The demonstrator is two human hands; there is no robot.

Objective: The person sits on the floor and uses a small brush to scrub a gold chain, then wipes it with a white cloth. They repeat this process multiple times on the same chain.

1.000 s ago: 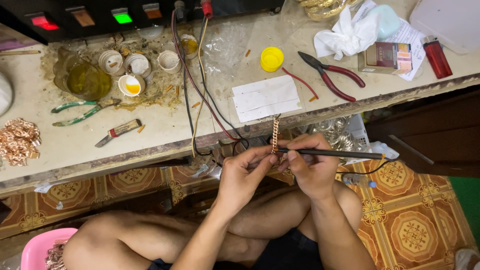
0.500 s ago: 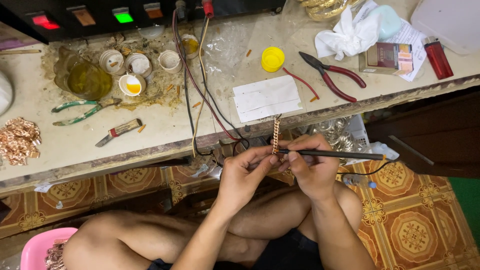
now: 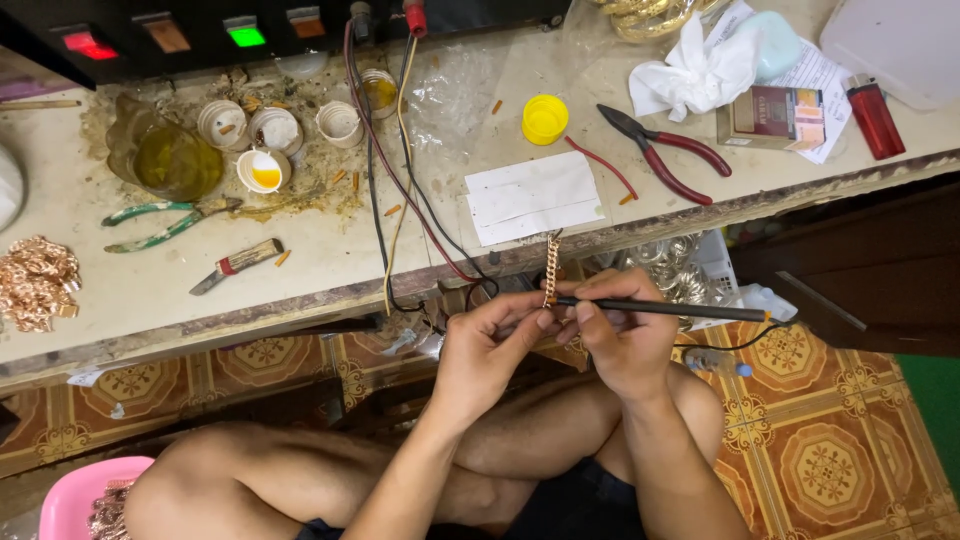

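Seated worker viewed from above, legs crossed on a patterned tile floor (image 3: 830, 460) before a low, stained worktop (image 3: 330, 260). The left hand (image 3: 485, 345) pinches the lower end of a short copper-coloured woven chain (image 3: 550, 268) between thumb and fingertips, holding it upright just below the worktop's front edge. The right hand (image 3: 620, 335) is closed around a slim black pen-shaped tool (image 3: 665, 309) that lies level, its tip meeting the chain's lower end beside the left fingertips and its rear end passing into a thin black cord (image 3: 745, 345). Red, black and yellow wires (image 3: 395, 190) run from a dark control box with lit red and green lamps (image 3: 200, 35) over the worktop edge toward the hands. On the worktop: red-handled pliers (image 3: 665, 150), green-handled pliers (image 3: 165, 220), a yellow round cap (image 3: 545, 118), white paper strips (image 3: 535, 197), several small white cups (image 3: 265, 140), a red lighter (image 3: 873, 115) and a heap of copper-coloured chain pieces (image 3: 35, 280) at far left.
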